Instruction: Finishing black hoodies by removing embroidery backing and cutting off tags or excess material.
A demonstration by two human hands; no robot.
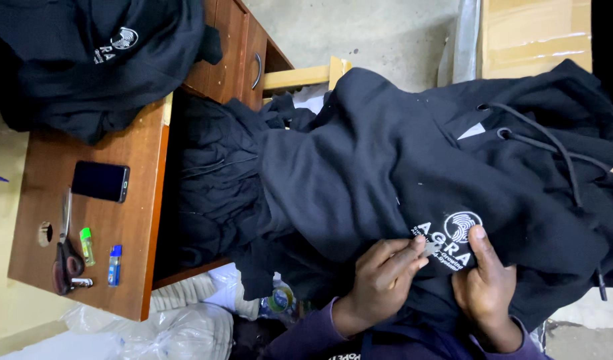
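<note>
Black hoodie, white chest print; both hands' fingers on it.

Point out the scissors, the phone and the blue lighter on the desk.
Red-handled metal scissors [68, 257]: head view, on the handles.
Black rectangular phone [100, 181]: head view, middle of the dark screen.
Small blue plastic lighter [114, 265]: head view, on its body.

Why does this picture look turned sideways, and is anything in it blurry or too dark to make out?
Head view: the frame is rotated, so the wooden desk stands on end. Light is soft and even, with no harsh glare. The dark hoodie swallows detail, its folds barely readable. The left hand and right hand are fairly sharp; the scissors and phone are clear.
</note>
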